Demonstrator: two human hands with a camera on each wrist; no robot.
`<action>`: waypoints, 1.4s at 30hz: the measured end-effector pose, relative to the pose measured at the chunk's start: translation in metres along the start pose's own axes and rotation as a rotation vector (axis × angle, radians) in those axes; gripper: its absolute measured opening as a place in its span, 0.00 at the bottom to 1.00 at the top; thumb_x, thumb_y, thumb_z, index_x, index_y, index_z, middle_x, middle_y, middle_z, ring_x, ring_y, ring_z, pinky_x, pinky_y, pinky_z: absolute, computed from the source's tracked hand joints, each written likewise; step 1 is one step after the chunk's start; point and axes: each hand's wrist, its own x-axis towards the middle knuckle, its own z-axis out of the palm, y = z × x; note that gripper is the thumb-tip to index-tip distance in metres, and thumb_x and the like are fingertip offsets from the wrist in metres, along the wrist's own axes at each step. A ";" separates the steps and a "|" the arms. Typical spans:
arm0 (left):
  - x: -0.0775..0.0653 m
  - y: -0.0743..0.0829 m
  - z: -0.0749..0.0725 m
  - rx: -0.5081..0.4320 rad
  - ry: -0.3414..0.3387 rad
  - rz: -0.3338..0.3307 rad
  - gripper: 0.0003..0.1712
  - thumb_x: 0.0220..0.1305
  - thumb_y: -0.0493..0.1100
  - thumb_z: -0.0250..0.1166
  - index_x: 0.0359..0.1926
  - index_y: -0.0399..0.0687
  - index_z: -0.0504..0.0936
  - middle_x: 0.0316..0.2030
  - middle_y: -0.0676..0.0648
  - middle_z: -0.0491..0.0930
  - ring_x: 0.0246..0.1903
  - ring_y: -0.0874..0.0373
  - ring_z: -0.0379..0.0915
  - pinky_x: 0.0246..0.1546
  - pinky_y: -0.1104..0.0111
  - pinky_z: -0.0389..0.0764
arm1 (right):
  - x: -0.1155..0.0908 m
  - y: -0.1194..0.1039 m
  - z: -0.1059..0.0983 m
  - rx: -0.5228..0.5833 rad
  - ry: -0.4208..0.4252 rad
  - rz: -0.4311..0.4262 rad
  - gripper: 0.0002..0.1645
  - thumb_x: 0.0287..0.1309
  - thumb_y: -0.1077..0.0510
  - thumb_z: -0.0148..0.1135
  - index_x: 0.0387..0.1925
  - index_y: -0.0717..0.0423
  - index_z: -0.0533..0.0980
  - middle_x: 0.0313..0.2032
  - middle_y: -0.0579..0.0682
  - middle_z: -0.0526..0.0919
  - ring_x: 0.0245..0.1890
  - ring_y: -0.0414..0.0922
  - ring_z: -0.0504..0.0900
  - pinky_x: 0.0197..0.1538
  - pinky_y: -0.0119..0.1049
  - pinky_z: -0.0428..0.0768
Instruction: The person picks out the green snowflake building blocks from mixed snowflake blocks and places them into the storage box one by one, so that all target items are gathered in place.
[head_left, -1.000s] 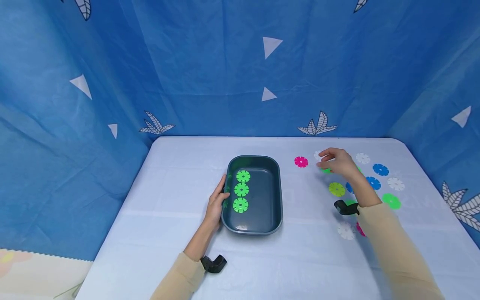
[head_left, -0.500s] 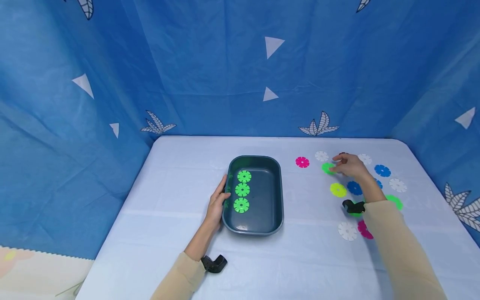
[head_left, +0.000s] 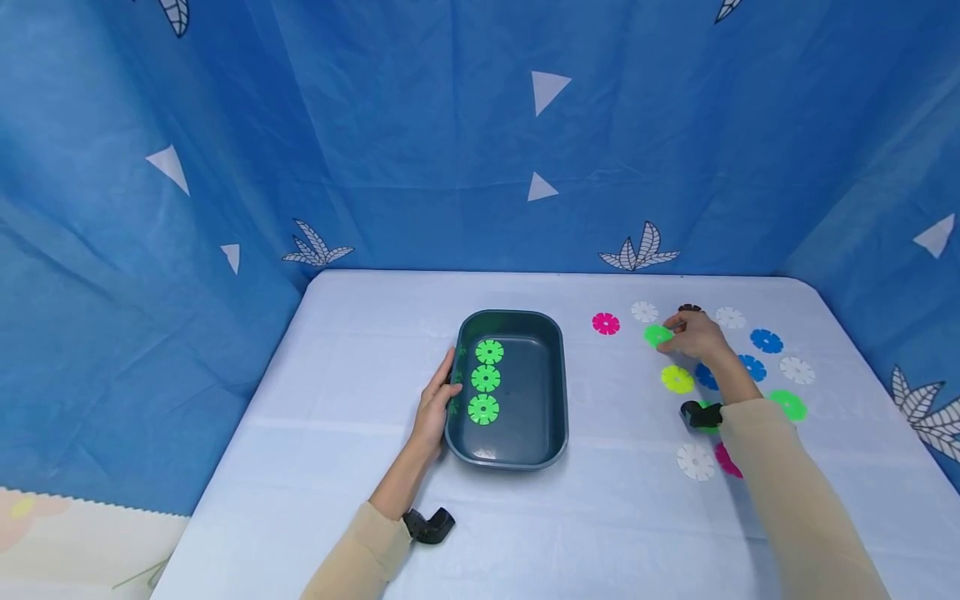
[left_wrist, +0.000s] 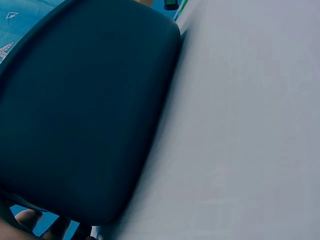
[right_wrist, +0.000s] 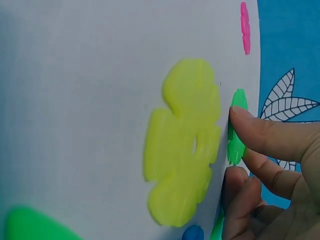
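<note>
My left hand (head_left: 432, 408) grips the left wall of a dark grey-green tray (head_left: 529, 461), its thumb over the rim and fingers outside. Three green notched discs lie in a column inside the tray, the middle one (head_left: 485, 378) level with the thumb. To the right, my right hand (head_left: 699, 335) pinches the edge of a green interlocking disc (head_left: 658, 335) between thumb and fingers, low at the tabletop. In the right wrist view, the thumb lies against that green disc (right_wrist: 238, 147), and a yellow disc (right_wrist: 182, 145) is nearer the camera. The tray's outer wall (left_wrist: 90, 110) fills much of the left wrist view.
Around my right hand lie several loose discs: a pink one (head_left: 606, 323), a white one (head_left: 644, 312), a dark brown one (head_left: 690, 308), a blue one (head_left: 767, 341) and a green one (head_left: 788, 405). A blue patterned curtain (head_left: 450, 150) hangs behind the white table (head_left: 360, 333).
My right hand drew back rightward from above the far white disc, then lowered onto the green disc and took its edge. The left hand and tray have stayed in place.
</note>
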 end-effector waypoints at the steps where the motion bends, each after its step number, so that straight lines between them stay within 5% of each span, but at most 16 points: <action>1: 0.000 0.000 0.000 -0.001 0.000 0.000 0.37 0.68 0.36 0.46 0.77 0.58 0.52 0.78 0.53 0.44 0.78 0.53 0.32 0.76 0.52 0.38 | 0.000 0.000 0.000 -0.004 0.003 -0.002 0.34 0.54 0.59 0.68 0.59 0.69 0.67 0.54 0.69 0.66 0.50 0.62 0.65 0.55 0.56 0.74; 10: 0.001 0.001 0.000 -0.002 -0.004 -0.006 0.38 0.68 0.37 0.47 0.77 0.59 0.53 0.78 0.53 0.44 0.78 0.53 0.32 0.76 0.52 0.38 | 0.000 0.002 -0.007 -0.035 0.032 -0.032 0.20 0.59 0.62 0.61 0.50 0.68 0.69 0.43 0.64 0.70 0.39 0.55 0.74 0.39 0.41 0.76; 19: 0.001 0.000 0.000 -0.005 -0.001 -0.010 0.38 0.67 0.37 0.47 0.77 0.59 0.53 0.78 0.53 0.44 0.78 0.53 0.32 0.76 0.52 0.38 | -0.014 -0.008 -0.007 0.171 -0.056 -0.056 0.22 0.63 0.64 0.56 0.54 0.73 0.67 0.39 0.60 0.74 0.31 0.44 0.81 0.36 0.32 0.83; 28: 0.001 0.000 0.000 -0.013 -0.003 -0.006 0.37 0.68 0.37 0.47 0.77 0.59 0.53 0.78 0.54 0.44 0.78 0.53 0.32 0.76 0.52 0.38 | -0.050 -0.054 0.013 0.265 -0.100 -0.183 0.19 0.64 0.63 0.59 0.52 0.70 0.69 0.37 0.55 0.76 0.33 0.40 0.86 0.39 0.32 0.84; 34: 0.001 0.000 -0.001 -0.016 -0.003 -0.005 0.37 0.68 0.37 0.47 0.77 0.58 0.53 0.78 0.53 0.45 0.78 0.53 0.32 0.76 0.52 0.38 | -0.078 -0.088 0.030 0.292 -0.128 -0.292 0.19 0.62 0.62 0.61 0.51 0.70 0.71 0.39 0.58 0.77 0.36 0.49 0.87 0.37 0.30 0.83; 42: 0.001 0.000 0.000 -0.016 -0.002 -0.008 0.38 0.68 0.37 0.47 0.77 0.59 0.53 0.78 0.54 0.45 0.78 0.54 0.32 0.76 0.53 0.38 | -0.101 -0.122 0.063 0.322 -0.244 -0.412 0.17 0.59 0.65 0.63 0.48 0.67 0.73 0.35 0.57 0.77 0.32 0.49 0.87 0.36 0.36 0.84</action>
